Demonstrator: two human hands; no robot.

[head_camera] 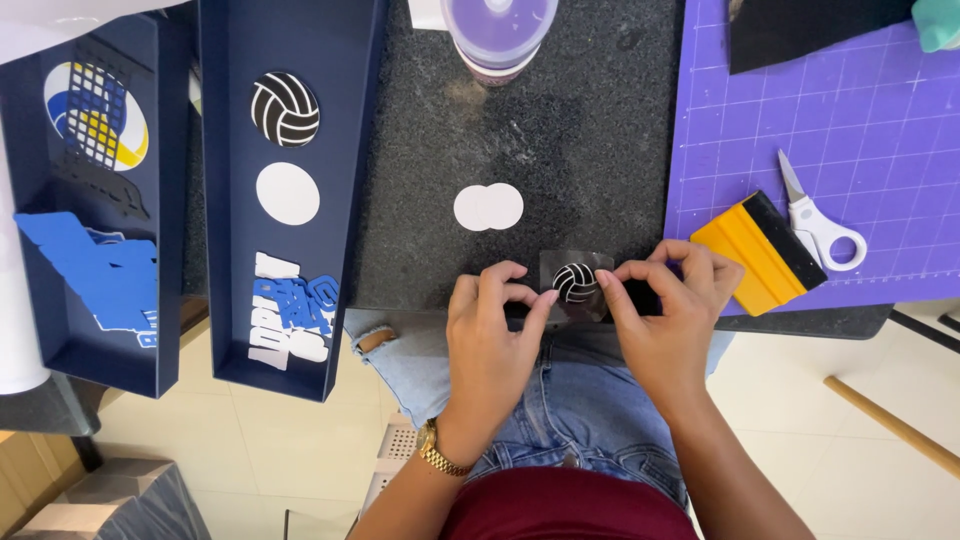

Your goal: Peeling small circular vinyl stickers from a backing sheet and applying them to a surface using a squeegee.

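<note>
Two hands meet at the near edge of the dark speckled counter: the left hand and the right hand both pinch a clear square film that carries one small black-and-white volleyball cutout, fingertips closed on its left and right edges so that it sits between them, just above the lap. Just beyond it on the counter lie two white paper circles, overlapping each other. To the left stand two long navy trays: the nearer tray holds one larger volleyball cutout, one white circle and one blue-and-white lettering cutout; the farther tray holds one round blue, yellow and white disc under a dark net shape and one bright blue lettering cutout. At the top edge stands one clear plastic container with a purple tint. To the right lies one purple gridded cutting mat, on it one yellow squeegee with a black edge and one pair of white-handled scissors, side by side. A gold wristwatch circles the left wrist.
</note>
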